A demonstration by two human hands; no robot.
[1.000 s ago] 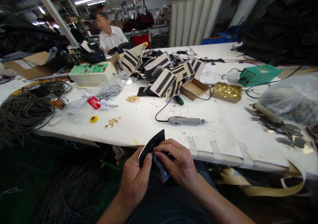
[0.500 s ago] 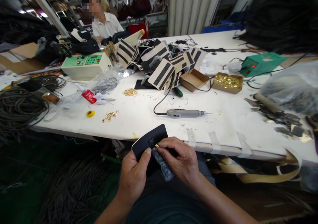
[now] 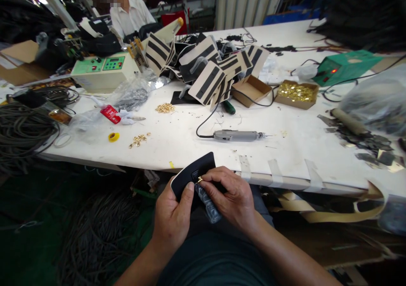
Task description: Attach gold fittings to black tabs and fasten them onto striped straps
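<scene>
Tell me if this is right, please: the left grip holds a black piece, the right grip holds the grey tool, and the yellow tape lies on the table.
Not fully: in the head view, the right grip holds a small gold part; the grey tool lies on the table. The rest stands.

L hand (image 3: 174, 212): most fingers hidden behind blk panel (image 3: 205, 163). Gold pc. (image 3: 199, 179) in R hand (image 3: 234, 196) too sm. to make out. Co-worker (image 3: 130, 16) cut by top edge, head blurred. Cable coil (image 3: 27, 133) cut by pic's L edge.
</scene>
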